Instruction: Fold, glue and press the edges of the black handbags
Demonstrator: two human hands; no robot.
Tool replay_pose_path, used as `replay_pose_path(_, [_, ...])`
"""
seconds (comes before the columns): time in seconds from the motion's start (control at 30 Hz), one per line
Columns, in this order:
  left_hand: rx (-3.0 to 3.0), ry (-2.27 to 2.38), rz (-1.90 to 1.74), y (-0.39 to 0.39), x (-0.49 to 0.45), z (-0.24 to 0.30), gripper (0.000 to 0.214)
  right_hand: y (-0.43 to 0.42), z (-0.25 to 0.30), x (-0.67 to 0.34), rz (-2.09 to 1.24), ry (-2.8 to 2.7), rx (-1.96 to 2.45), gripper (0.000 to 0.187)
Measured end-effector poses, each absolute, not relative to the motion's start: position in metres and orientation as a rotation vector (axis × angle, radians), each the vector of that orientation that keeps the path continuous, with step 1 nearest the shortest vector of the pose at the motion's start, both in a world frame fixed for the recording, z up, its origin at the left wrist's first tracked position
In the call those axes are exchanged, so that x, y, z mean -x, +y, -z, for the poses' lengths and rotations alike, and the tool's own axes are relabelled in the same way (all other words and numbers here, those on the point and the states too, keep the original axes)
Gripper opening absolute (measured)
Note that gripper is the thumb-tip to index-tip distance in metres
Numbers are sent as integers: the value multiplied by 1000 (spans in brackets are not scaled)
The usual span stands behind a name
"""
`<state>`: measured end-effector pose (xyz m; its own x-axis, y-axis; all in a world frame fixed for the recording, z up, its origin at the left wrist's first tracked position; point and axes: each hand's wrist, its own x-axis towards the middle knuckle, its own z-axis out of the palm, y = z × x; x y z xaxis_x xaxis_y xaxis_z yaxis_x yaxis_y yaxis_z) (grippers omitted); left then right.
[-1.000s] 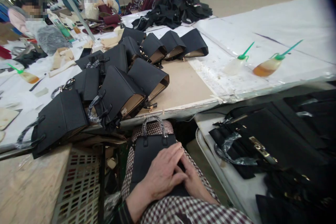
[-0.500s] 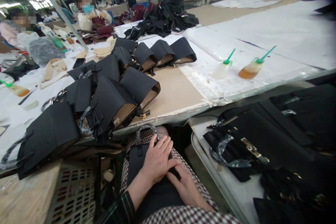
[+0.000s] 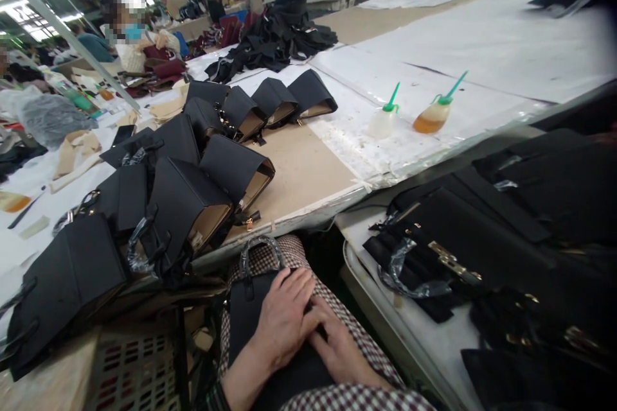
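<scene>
A black handbag (image 3: pixel 245 318) with a plastic-wrapped handle (image 3: pixel 260 244) lies across my lap, on a brown-and-white checked cloth (image 3: pixel 349 298). My left hand (image 3: pixel 284 311) rests flat on the bag, its fingers stretched out side by side below the handle's right end. At the bag's right side, my right hand (image 3: pixel 337 343) is bent round the edge, thumb on top. Its forefinger reaches to the left hand, and its other fingers are partly hidden.
Several black handbags (image 3: pixel 186 189) lie on the worktable (image 3: pixel 308 167) at the left. Two squeeze bottles (image 3: pixel 431 117) with green nozzles stand behind. More black bags (image 3: pixel 482 225) lie on a white surface at right. A plastic crate (image 3: pixel 137 359) is at lower left. A masked person (image 3: pixel 139 38) sits beyond.
The view has turned slightly to the right, so the table and bags appear farther left. My left hand has slid a little toward me on the bag; the right hand stays beside it.
</scene>
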<state>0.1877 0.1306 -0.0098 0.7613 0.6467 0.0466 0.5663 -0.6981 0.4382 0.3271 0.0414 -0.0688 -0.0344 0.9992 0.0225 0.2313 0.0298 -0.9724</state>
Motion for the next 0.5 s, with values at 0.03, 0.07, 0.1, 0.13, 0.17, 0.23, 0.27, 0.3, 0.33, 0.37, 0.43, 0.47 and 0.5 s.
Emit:
replay_pose_path(0.03, [-2515,870,-285,121,-186,7,50,41,68,-328,-1092,-1408,1315,36])
replay_pose_path(0.07, [-2451,826,-307,110,-182,3,48,41,66,-329,-1096,-1405,1292,36])
replay_pose_path(0.1, [-2365,811,-344,100,-178,-1,45,41,65,-331,-1106,-1403,1281,34])
replay_pose_path(0.13, [-2261,834,-390,91,-172,-4,42,41,62,-332,-1121,-1405,1280,30])
replay_pose_path(0.17, [-2152,895,-443,83,-165,-7,39,41,59,-333,-1137,-1408,1289,27])
replay_pose_path(0.23, [-1968,1101,-558,71,-151,-8,35,43,52,-335,-1153,-1410,1325,21])
replay_pose_path(0.27, [-1915,1211,-608,66,-144,-7,34,44,49,-335,-1156,-1401,1348,19])
replay_pose_path(0.3, [-1900,1298,-647,62,-137,-6,34,44,46,-335,-1160,-1385,1364,17])
replay_pose_path(0.33, [-1912,1362,-676,57,-131,-3,33,45,43,-335,-1171,-1371,1366,16])
replay_pose_path(0.37, [-1943,1410,-698,53,-125,0,33,45,41,-334,-1189,-1353,1360,14])
replay_pose_path(0.43, [-2034,1478,-732,47,-112,7,35,45,37,-333,-1239,-1315,1342,14])
replay_pose_path(0.47, [-2069,1535,-754,45,-104,10,37,44,36,-332,-1263,-1299,1339,14])
replay_pose_path(0.5, [-2072,1627,-783,44,-96,14,39,43,35,-331,-1283,-1281,1342,15])
